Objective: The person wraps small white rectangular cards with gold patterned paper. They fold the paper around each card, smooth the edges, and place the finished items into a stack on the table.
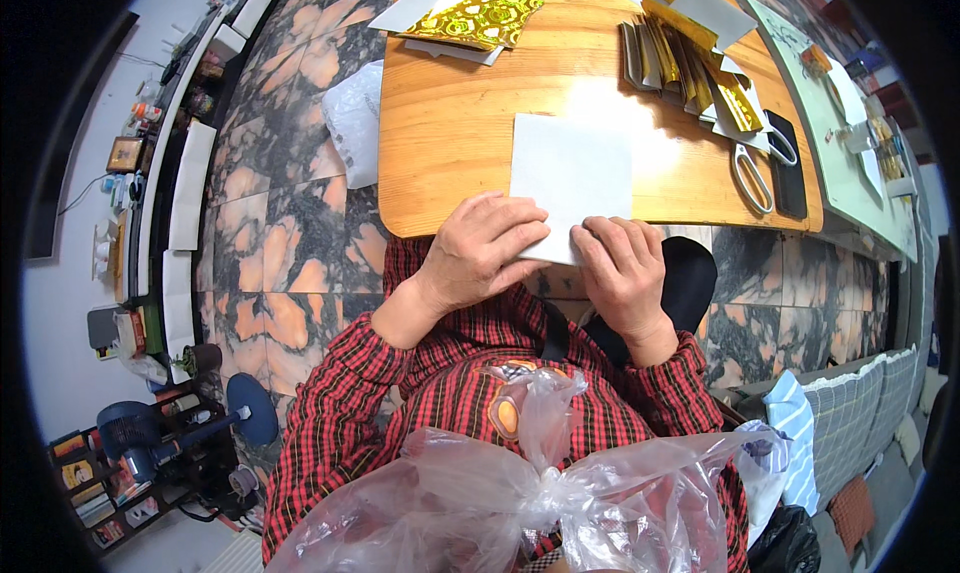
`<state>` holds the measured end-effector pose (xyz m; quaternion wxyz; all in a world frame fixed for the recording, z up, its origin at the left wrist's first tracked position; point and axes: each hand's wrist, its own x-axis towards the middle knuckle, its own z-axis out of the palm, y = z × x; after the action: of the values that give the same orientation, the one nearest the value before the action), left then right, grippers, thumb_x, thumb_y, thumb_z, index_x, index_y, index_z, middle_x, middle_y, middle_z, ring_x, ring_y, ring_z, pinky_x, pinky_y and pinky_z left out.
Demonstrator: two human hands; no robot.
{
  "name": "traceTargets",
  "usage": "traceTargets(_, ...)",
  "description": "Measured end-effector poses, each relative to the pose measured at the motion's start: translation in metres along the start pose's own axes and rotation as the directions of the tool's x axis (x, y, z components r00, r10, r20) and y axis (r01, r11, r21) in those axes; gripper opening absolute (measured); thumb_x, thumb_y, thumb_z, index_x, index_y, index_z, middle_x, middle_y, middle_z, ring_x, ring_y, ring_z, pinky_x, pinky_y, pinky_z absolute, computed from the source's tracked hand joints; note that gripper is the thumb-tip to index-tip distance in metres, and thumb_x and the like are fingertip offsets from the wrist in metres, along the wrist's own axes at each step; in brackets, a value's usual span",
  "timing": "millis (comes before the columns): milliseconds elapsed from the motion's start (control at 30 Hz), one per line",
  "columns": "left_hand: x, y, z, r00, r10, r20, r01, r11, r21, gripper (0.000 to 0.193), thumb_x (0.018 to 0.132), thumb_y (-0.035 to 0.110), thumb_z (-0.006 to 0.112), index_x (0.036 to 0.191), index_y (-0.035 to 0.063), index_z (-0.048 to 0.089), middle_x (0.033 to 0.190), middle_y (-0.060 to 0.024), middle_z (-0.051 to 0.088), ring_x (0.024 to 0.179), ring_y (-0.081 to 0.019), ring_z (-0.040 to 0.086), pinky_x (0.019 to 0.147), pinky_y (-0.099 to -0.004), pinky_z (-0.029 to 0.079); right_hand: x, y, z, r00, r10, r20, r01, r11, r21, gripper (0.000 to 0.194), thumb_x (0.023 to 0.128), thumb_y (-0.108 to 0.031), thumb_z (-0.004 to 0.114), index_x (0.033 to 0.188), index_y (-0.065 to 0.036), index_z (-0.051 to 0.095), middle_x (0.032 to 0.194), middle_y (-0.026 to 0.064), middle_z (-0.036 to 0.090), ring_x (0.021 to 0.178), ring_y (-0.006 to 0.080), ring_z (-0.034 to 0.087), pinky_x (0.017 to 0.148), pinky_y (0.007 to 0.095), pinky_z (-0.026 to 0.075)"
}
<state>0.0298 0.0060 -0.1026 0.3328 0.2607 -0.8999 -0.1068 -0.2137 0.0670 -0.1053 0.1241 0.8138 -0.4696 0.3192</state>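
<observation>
A white square of paper [571, 160] lies on the wooden table [457, 134], its near edge reaching past the table's front edge. My left hand [491, 243] grips the paper's near left corner, fingers on top and thumb along the near edge. At the near right corner my right hand [622, 261] holds the paper too, fingers curled over it. The paper's underside is hidden.
Gold patterned paper [480, 14] with white sheets lies far left. Folded gold-and-white papers [686, 70] are stacked at right, beside scissors [752, 179] and a black phone [789, 175]. A clear plastic bag [480, 490] covers my chest.
</observation>
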Motion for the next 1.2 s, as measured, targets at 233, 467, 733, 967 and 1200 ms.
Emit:
traceTargets(233,0.037,-0.006,0.005,0.944,-0.307,-0.123,0.292,0.948,-0.127,0.011,0.095,0.016,0.082,0.099,0.0071,0.077,0.1,-0.0085,0.077,0.08,-0.0302,0.075,0.07,-0.0391,0.059,0.002,0.015,-0.007,0.722,0.691,0.011,-0.536,0.55,0.64,0.047,0.093,0.001,0.084,0.135,-0.001,0.066,0.11,0.0115,0.077,0.096,0.018,0.075,0.088,0.0327,0.06)
traceTargets(467,0.063,-0.02,0.011,0.907,-0.398,-0.135,0.404,0.915,0.013,0.012,0.096,0.02,0.081,0.102,0.01,0.076,0.099,-0.0081,0.072,0.085,-0.0302,0.074,0.074,-0.0419,0.059,0.015,0.026,0.008,0.77,0.633,-0.083,-0.502,0.681,0.534,0.019,0.093,0.002,0.082,0.106,0.0,0.068,0.103,0.0098,0.071,0.081,0.0176,0.071,0.073,0.0298,0.059)
traceTargets(733,0.071,-0.029,0.015,0.915,-0.393,-0.085,0.399,0.915,0.066,0.014,0.096,0.019,0.081,0.105,0.0094,0.076,0.103,-0.0083,0.074,0.091,-0.0297,0.075,0.076,-0.0398,0.059,0.014,0.025,0.01,0.81,0.577,-0.105,-0.485,0.759,0.435,0.016,0.092,0.003,0.081,0.106,-0.001,0.075,0.109,0.0123,0.067,0.086,0.0243,0.07,0.076,0.0349,0.058)
traceTargets(967,0.076,-0.029,0.018,0.917,-0.38,-0.12,0.387,0.921,0.039,0.016,0.095,0.019,0.081,0.108,0.0125,0.074,0.102,-0.0077,0.071,0.096,-0.0321,0.073,0.079,-0.0437,0.058,0.009,0.026,0.012,0.825,0.553,-0.117,-0.484,0.798,0.359,0.017,0.089,0.002,0.082,0.104,-0.003,0.075,0.108,0.0134,0.068,0.097,0.0322,0.068,0.084,0.0404,0.056)
traceTargets(1200,0.077,-0.027,0.017,0.897,-0.431,-0.093,0.438,0.897,0.062,0.015,0.095,0.019,0.081,0.109,0.0151,0.075,0.103,-0.0062,0.07,0.094,-0.0311,0.073,0.077,-0.0429,0.058,0.011,0.029,0.011,0.851,0.509,-0.129,-0.455,0.837,0.304,0.017,0.088,0.0,0.082,0.103,-0.004,0.075,0.11,0.0114,0.073,0.099,0.03,0.069,0.087,0.0399,0.054)
